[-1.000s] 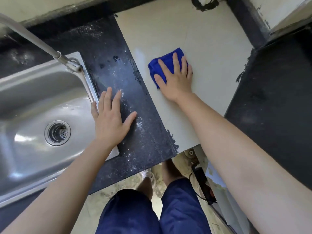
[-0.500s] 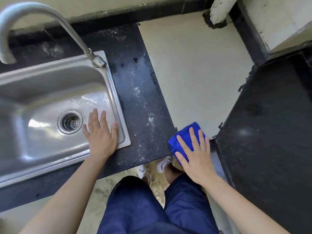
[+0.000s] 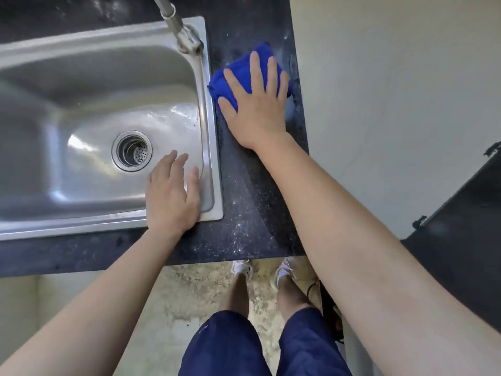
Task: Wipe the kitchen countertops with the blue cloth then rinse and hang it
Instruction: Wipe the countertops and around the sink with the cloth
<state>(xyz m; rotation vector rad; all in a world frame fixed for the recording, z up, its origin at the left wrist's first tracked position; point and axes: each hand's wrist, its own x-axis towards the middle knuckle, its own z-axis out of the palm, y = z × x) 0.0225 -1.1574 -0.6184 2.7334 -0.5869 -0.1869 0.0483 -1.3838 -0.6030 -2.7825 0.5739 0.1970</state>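
Blue cloth (image 3: 238, 74) lay bunched on the dark speckled counter (image 3: 249, 199) at about twelve o'clock in the head view, on the narrow strip just right of the sink, with its left edge reaching the sink's right rim. From nine to ten o'clock the steel sink (image 3: 81, 215) filled the left of the view, and its round drain (image 3: 132, 151) sat low in the basin. The left hand (image 3: 170, 199) rested on the sink's front right corner at about nine o'clock. Its fingers (image 3: 169, 164) were straight, close together and held nothing, reaching over the basin toward the drain, with the thumb set a little apart. The faucet (image 3: 179, 31) rose from the sink's back right corner at eleven o'clock, and the cloth lay at about four o'clock from its base. The right hand (image 3: 257, 104) lay flat on top of the cloth, its fingers (image 3: 256, 69) spread wide and straight, pressing the cloth onto the counter. A pale surface (image 3: 393, 104) ran along the counter's right edge from one to three o'clock. A second dark counter (image 3: 461, 240) cut in at four o'clock. At six o'clock, below the counter's front edge, two light shoes (image 3: 242, 268) stood on a stained floor (image 3: 189, 294) under dark blue trousers (image 3: 225, 346).
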